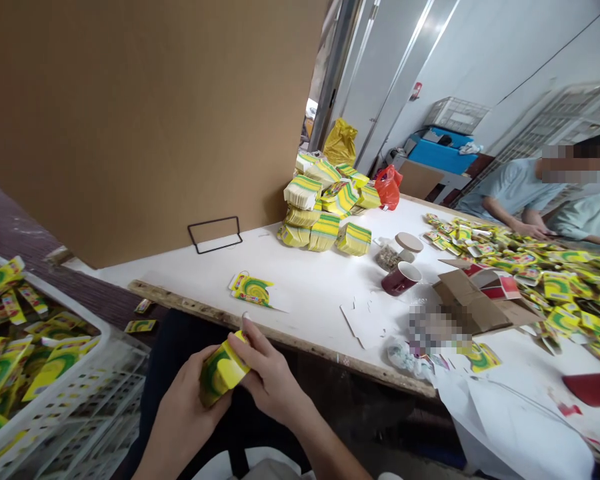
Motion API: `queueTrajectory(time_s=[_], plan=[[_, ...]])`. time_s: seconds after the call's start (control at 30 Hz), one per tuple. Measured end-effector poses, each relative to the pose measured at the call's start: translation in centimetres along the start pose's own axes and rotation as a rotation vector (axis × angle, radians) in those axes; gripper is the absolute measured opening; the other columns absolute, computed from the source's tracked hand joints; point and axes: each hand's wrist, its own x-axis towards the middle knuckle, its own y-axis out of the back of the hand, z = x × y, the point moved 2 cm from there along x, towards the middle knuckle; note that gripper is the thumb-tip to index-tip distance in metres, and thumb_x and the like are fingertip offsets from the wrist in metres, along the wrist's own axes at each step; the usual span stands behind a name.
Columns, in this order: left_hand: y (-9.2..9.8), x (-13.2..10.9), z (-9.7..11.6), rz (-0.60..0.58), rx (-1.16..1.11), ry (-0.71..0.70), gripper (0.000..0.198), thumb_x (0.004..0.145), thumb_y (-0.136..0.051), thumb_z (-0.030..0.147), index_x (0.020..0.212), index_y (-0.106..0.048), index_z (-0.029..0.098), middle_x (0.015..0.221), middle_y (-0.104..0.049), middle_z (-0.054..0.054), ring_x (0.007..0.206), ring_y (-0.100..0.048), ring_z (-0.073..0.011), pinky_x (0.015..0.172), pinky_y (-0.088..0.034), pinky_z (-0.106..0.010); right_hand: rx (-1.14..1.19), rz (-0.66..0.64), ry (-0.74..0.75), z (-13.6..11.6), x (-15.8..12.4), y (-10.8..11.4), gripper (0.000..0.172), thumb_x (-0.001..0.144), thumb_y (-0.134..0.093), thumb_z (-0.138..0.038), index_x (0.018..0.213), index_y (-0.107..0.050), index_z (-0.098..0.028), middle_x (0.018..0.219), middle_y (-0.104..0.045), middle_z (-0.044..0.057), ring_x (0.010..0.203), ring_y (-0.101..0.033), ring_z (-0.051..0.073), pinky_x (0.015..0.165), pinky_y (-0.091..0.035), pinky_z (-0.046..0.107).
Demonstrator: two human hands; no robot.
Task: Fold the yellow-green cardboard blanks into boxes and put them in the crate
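Note:
Over my lap, in front of the table edge, I hold a small yellow and green printed box (221, 372) in both hands. My left hand (187, 393) is wrapped round its left and lower side. The fingers and thumb of my right hand (267, 370) close on its upper right end. Whether the box's end flap is closed I cannot tell. Just beyond my hands, a flat yellow and green carton (253, 291) lies on the white table (300, 280).
Bundled yellow cartons (325, 207) are stacked against a tall cardboard panel (145, 120). A black wire frame (215, 235) stands near it. A maroon mug (401, 279) and an open cardboard box (475, 300) sit rightward. A white crate (80, 380) holds yellow boxes at left. Two people work across the table.

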Motion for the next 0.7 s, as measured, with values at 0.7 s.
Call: queueTrajectory(time_s=[0.7], plan=[[3.9,1.1,-0.1,-0.273,-0.075,-0.009,0.049,0.070,-0.077,0.037,0.117,-0.066,0.029,0.106,-0.079,-0.002,0.086,-0.077,-0.0245,0.074,-0.060,-0.029,-0.015,-0.341,0.077,-0.7,2.1,1.2,0.020,0.088,-0.076,-0.034,0.102,-0.072,-0.021,0.143,-0.058,0.014,0.142,-0.050,0.022,0.112,-0.045,0.033]])
